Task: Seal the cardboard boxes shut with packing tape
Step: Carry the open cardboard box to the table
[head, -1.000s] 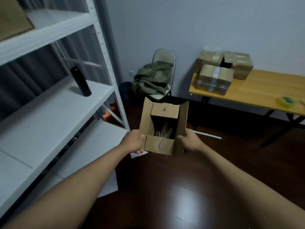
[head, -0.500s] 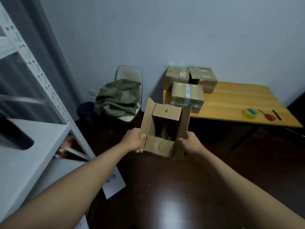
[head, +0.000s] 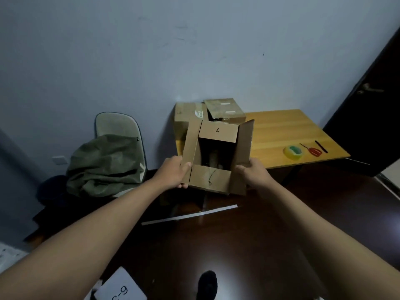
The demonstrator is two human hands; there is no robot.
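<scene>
- Both hands are up in front, carrying an open cardboard box (head: pixel 216 156) in the air over the dark floor (head: pixel 238 245), just short of the wooden worktop (head: pixel 281 131).
- Left hand (head: pixel 173 173) grips the box's left side, thumb hooked over the edge of the left flap.
- Right hand (head: pixel 252 173) has the right side, fingers curled round the wall under the right flap.
- All four flaps are standing open. The far one has a "7" written on it, the near one has a scribble. There's something pale down inside, too dark to make out.
- On the worktop's far right: a roll of packing tape (head: pixel 292 151), with red scissors (head: pixel 313 150) just beside it and a dark pen-like thing (head: pixel 321 146) next to those.
- Behind the held box, at the wall end of the worktop, a few taped boxes (head: pixel 225 109) are bunched together.
- Off to the left, a chair (head: pixel 118 126) with a green jacket (head: pixel 104 165) dumped on it.
- A white strip (head: pixel 190 215) lies on the floor, and a sheet marked "6-" (head: pixel 121 293) sits at the bottom edge.
</scene>
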